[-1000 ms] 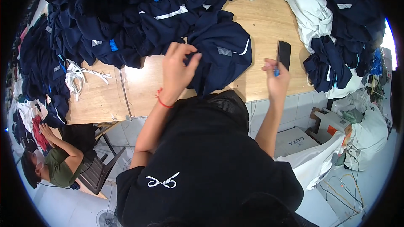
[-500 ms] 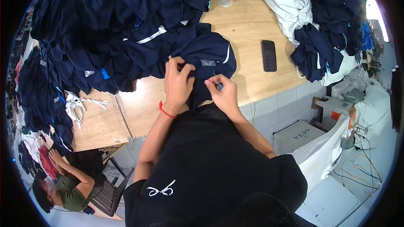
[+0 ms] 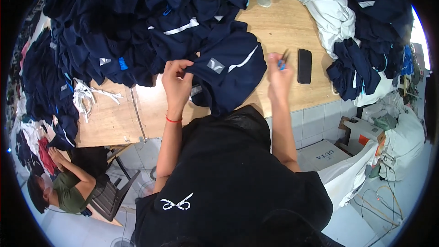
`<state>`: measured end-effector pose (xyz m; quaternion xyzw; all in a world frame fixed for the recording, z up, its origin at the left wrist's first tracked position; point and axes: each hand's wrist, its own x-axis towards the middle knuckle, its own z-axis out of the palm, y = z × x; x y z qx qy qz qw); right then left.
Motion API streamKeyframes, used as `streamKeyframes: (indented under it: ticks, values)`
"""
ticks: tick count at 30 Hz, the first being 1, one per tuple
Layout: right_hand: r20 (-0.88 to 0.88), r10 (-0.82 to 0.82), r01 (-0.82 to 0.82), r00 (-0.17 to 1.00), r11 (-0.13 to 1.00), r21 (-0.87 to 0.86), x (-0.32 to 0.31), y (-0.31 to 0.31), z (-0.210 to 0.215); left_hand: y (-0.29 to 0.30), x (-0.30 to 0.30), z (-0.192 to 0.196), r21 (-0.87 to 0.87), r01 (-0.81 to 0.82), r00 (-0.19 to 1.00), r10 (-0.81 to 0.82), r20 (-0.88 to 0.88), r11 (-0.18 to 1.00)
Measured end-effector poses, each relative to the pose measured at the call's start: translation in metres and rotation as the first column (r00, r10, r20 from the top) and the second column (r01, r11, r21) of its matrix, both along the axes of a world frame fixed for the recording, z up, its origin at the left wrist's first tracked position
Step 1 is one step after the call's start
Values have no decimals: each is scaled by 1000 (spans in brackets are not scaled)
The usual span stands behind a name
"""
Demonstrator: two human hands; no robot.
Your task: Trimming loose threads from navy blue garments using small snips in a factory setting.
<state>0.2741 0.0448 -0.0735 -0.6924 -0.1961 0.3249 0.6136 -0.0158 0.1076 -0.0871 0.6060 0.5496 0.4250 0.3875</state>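
A navy garment [image 3: 238, 80] with a grey patch and a white stripe lies partly spread in front of me at the table's near edge. My left hand [image 3: 176, 84] pinches its left side between thumb and fingers. Right of the garment and apart from it, my right hand [image 3: 280, 80] is raised, somewhat blurred. Its fingers are closed round small thread snips [image 3: 282, 65] with blue on them and dark blades pointing away from me.
Navy garments [image 3: 109, 27] are heaped at the far left. Near my right hand lies a black phone [image 3: 304, 66]. White cloth [image 3: 320, 9] and more navy garments [image 3: 354, 68] occupy the right. White cords [image 3: 84, 98] lie at left, where a co-worker [image 3: 68, 183] sits.
My right hand has moved right and away from the garment with the snips. My left hand has shifted left, and the garment now lies more spread, its patch and stripe showing.
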Motion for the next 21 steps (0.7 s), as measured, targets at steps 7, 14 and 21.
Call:
streamKeyframes:
  ticks: [7, 14, 21]
  values:
    - [-244, 40, -28, 969, 998, 52, 36, -33, 39, -6, -32, -9, -272, -120, 987, 144, 70, 955]
    - [111, 343, -325, 933, 933, -155, -11, -27, 42, -38, -13, -6, -342, 224, 965, -160, 206, 912]
    - [135, 427, -411, 894, 902, -135, -27, -19, 47, -27, 2, -2, -207, 165, 980, -136, 148, 964]
